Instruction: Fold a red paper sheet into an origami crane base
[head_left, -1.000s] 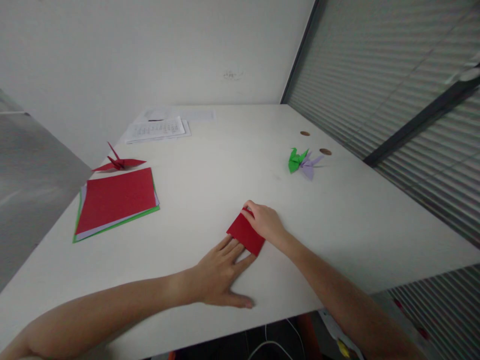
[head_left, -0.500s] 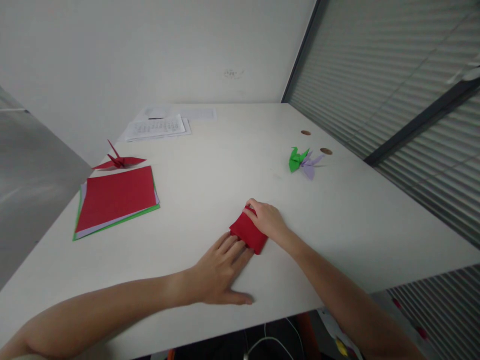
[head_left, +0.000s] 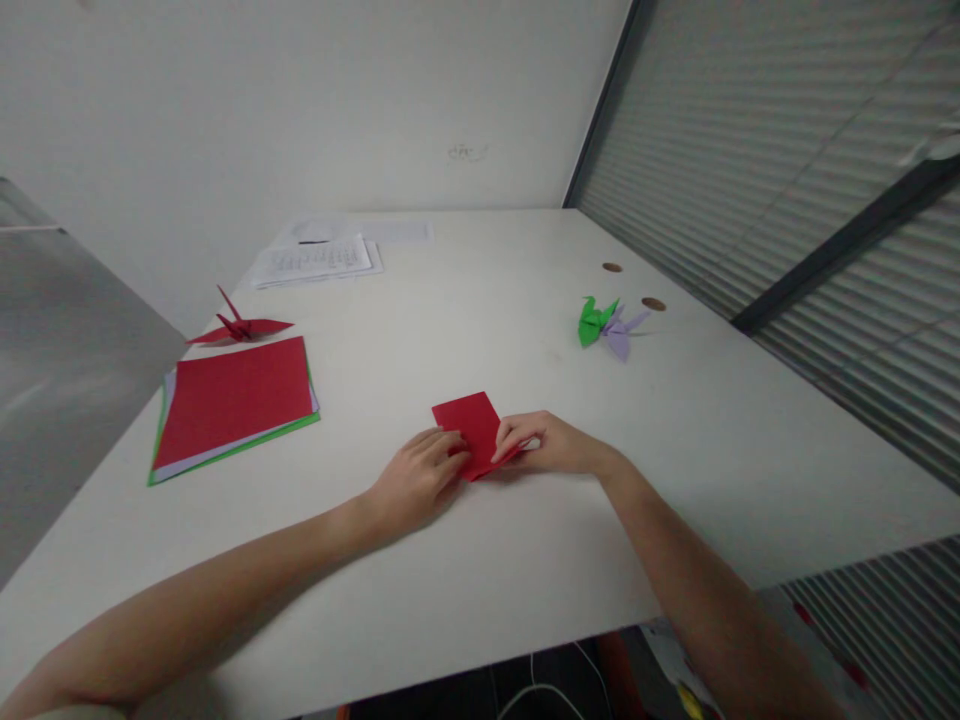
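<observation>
A folded red paper (head_left: 471, 425) lies on the white table (head_left: 465, 320) in front of me. My left hand (head_left: 416, 484) rests at its near left edge, fingers curled onto the paper. From the right, my right hand (head_left: 546, 444) pinches the paper's near right corner between thumb and fingers. Both hands hold the same piece, and its far half shows uncovered.
A stack of red, lilac and green sheets (head_left: 234, 402) lies at the left, a red paper crane (head_left: 238, 325) behind it. A green crane (head_left: 592, 320) and a lilac crane (head_left: 621, 334) sit at the right, near two brown discs (head_left: 651, 303). White printed papers (head_left: 315, 258) lie at the back.
The red paper has turned and shifted left and away. My left hand moved up from flat on the table to the paper's edge; my right hand slid to its near right corner.
</observation>
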